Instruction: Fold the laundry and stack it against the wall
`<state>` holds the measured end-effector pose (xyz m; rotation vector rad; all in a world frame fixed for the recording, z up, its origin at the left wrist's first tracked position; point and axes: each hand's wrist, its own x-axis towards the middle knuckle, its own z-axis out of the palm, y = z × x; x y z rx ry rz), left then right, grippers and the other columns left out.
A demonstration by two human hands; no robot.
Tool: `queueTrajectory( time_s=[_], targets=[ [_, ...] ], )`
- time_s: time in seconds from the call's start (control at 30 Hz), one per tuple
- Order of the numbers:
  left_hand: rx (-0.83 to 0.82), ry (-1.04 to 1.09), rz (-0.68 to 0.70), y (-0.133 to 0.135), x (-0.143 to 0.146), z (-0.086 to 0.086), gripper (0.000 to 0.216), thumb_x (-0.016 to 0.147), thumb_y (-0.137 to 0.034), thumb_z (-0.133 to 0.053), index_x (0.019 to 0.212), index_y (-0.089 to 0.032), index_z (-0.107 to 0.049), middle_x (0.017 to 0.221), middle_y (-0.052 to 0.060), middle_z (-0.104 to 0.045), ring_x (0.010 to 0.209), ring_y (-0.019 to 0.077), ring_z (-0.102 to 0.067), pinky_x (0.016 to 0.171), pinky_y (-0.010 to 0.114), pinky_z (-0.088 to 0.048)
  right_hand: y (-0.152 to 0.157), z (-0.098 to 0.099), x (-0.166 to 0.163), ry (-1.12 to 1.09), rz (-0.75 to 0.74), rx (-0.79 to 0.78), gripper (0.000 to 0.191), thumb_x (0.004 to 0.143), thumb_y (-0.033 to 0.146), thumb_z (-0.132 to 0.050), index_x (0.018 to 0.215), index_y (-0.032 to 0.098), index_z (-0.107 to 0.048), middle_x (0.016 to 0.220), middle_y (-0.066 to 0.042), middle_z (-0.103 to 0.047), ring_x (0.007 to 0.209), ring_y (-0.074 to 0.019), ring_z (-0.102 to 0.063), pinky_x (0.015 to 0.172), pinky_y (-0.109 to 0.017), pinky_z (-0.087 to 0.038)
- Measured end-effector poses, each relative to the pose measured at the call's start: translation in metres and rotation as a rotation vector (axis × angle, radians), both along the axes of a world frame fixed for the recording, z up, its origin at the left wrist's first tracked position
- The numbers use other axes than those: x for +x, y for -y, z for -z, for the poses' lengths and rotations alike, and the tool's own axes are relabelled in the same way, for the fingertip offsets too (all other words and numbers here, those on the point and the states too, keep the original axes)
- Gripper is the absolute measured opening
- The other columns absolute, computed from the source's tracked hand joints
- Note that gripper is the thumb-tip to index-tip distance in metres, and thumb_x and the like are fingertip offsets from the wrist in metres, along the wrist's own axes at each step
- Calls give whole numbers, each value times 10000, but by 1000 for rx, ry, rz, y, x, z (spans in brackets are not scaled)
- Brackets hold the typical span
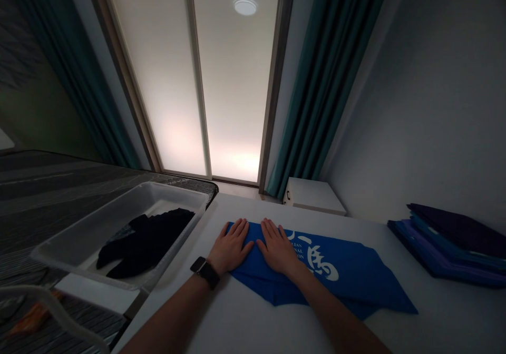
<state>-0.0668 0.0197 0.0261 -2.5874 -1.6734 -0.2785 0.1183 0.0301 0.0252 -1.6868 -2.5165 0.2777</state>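
Note:
A blue T-shirt (348,269) with white printed lettering lies partly folded on the white table, its lower edge uneven. My left hand (231,246) rests flat on the shirt's left end, fingers stretched out; a dark watch is on that wrist. Close beside it, my right hand (276,246) also presses flat on the cloth, fingers extended and thumb toward the left one. Part of the print is covered by my right hand and forearm. Neither hand grips the fabric.
Left of the table stands a translucent plastic bin (118,198) holding dark clothing (150,241). A stack of folded clothes (450,248), blue and purple, lies at the right by the wall. Beyond the table are a white cabinet (314,193), teal curtains (316,90) and frosted sliding doors (237,80).

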Motion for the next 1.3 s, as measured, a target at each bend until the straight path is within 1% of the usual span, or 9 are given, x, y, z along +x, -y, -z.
queueTrajectory(
  time_s=[0.13, 0.27, 0.37, 0.43, 0.53, 0.67, 0.9, 1.17, 1.3],
  targets=[
    [38, -2, 28, 1, -1, -4, 574, 973, -457, -329, 1439, -129, -392, 1504, 120, -375, 1404, 262, -317, 1155, 499, -225, 6, -7, 7, -15, 4, 0, 685, 972, 509, -95, 1524, 105, -128, 1593, -50, -73, 1465, -187, -29, 1185, -402, -9],
    [121, 38, 135, 12, 11, -11, 575, 987, -452, -295, 1459, -129, -351, 1516, 116, -361, 1421, 241, -280, 1171, 461, -210, 21, -15, 31, -3, -13, 4, 691, 971, 537, -85, 1523, 123, -138, 1591, -45, -88, 1464, -183, -41, 1186, -405, -6],
    [82, 56, 227, 23, 29, -14, 605, 991, -493, -254, 1484, -145, -300, 1538, 101, -320, 1430, 230, -257, 1168, 451, -231, 31, -17, 56, 25, 19, -15, 705, 967, 561, -86, 1518, 129, -167, 1588, -48, -108, 1464, -190, -55, 1186, -412, -18],
    [25, 60, 259, 27, 39, -12, 626, 988, -521, -238, 1492, -153, -285, 1541, 98, -314, 1429, 235, -260, 1167, 462, -233, 37, -15, 72, 37, 62, -44, 717, 960, 582, -90, 1519, 140, -169, 1589, -41, -109, 1463, -194, -61, 1187, -416, -28],
    [-57, 70, 249, 29, 46, -5, 644, 979, -552, -234, 1493, -169, -293, 1529, 101, -333, 1414, 259, -295, 1151, 497, -258, 43, -9, 87, 38, 126, -82, 737, 946, 615, -91, 1523, 159, -144, 1590, -31, -108, 1463, -196, -68, 1189, -421, -30],
    [-99, 82, 236, 26, 43, 0, 649, 975, -562, -235, 1494, -177, -295, 1533, 98, -321, 1413, 272, -295, 1152, 512, -247, 47, -3, 90, 46, 163, -76, 767, 927, 655, -94, 1526, 177, -121, 1592, -18, -90, 1464, -197, -55, 1188, -417, 6],
    [-83, 59, 245, 23, 38, 2, 638, 974, -566, -252, 1503, -209, -260, 1543, 70, -299, 1418, 262, -283, 1161, 496, -229, 48, -6, 87, 44, 172, -99, 775, 923, 655, -52, 1526, 171, -99, 1594, -10, -68, 1465, -191, -33, 1187, -411, 24],
    [-68, 26, 235, 13, 15, 6, 613, 972, -558, -288, 1505, -263, -230, 1538, 36, -316, 1406, 253, -312, 1155, 480, -244, 53, -9, 106, 22, 202, -120, 734, 938, 625, -43, 1528, 192, -100, 1592, 3, -76, 1464, -189, -27, 1186, -424, 9],
    [-60, 25, 187, 15, 18, 4, 601, 976, -549, -284, 1500, -257, -252, 1534, 45, -329, 1401, 257, -322, 1150, 496, -247, 52, -7, 108, 22, 190, -120, 738, 937, 625, -33, 1527, 187, -105, 1593, 1, -56, 1464, -179, -15, 1184, -420, 21]
  ],
)
